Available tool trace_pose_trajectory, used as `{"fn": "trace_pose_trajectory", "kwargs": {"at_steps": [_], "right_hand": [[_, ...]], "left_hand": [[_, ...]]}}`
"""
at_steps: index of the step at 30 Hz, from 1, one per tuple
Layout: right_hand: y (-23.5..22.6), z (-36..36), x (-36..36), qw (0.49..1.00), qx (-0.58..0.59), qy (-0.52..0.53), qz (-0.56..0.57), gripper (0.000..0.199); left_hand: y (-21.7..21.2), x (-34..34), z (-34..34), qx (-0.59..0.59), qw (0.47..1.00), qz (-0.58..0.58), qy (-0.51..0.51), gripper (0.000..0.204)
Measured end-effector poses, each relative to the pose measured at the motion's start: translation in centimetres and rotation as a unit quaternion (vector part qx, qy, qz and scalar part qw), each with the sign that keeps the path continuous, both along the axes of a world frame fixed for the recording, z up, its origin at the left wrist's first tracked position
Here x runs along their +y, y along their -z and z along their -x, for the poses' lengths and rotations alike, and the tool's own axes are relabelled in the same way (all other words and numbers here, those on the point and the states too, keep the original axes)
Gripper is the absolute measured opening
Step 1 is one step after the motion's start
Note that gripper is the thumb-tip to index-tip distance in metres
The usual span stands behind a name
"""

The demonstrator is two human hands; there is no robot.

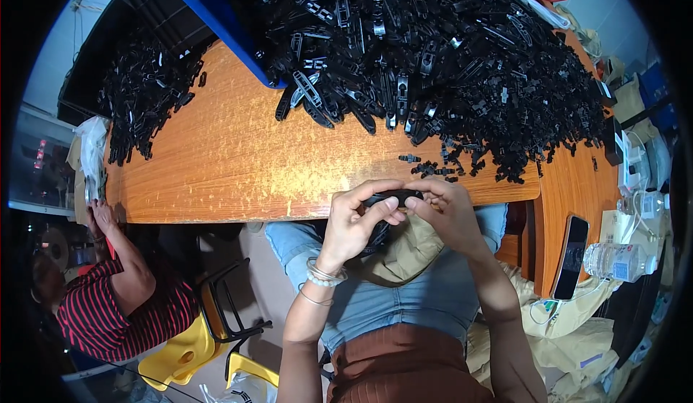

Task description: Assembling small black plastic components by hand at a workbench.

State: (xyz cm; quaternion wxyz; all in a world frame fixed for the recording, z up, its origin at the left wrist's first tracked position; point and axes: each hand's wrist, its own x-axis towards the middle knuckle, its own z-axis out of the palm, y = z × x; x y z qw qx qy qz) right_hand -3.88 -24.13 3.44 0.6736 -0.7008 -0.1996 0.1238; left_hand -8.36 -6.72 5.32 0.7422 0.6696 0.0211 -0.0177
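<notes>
1. In the head view, your left hand [350, 222] and right hand [455, 219] meet at the near edge of the wooden tabletop [216, 154]. The fingers of both are clamped on one slim black plastic piece [401, 195], thumbs on the side facing you; they hide much of it.
2. Just beyond your right hand lie a few loose small black parts [433, 170].
3. Behind them, a heap of long black clips [390, 57] takes up the back, running into a heap of tiny parts [534, 103] on the right. The clips are narrow, slotted and glossy where light catches them.
4. A blue bin [216, 24] with a straight, smooth wall juts in at upper left, blocking part of the tabletop. Left of it sits another black pile [144, 93].
5. The tabletop is orange-brown, its finish worn into pale, patchy flecks.
6. At right are a dark-screened phone [572, 256] and a clear, ribbed plastic bottle [622, 261].
7. At left, a co-worker in a striped shirt [130, 309] sits near a yellow chair [173, 352].
8. Crumpled khaki cloth [408, 255] lies over your lap.
</notes>
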Motion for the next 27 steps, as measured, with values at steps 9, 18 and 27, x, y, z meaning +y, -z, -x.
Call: {"fn": "trace_pose_trajectory", "kwargs": {"at_steps": [9,18,27], "right_hand": [[-0.3,0.9,-0.8,0.987,0.065,-0.087,0.122,0.019],[1.3,-6.0,2.4,0.859,-0.383,0.057,0.336,0.009],[0.6,-3.2,1.4,0.991,0.088,0.01,-0.099,0.017]], "left_hand": [[3.5,7.4,-8.8,-0.073,0.809,-0.496,-0.306,0.028],[4.0,7.7,-8.2,-0.116,0.827,-0.496,-0.237,0.021],[4.3,5.3,-0.8,-0.284,0.762,-0.558,-0.165,0.024]]}}
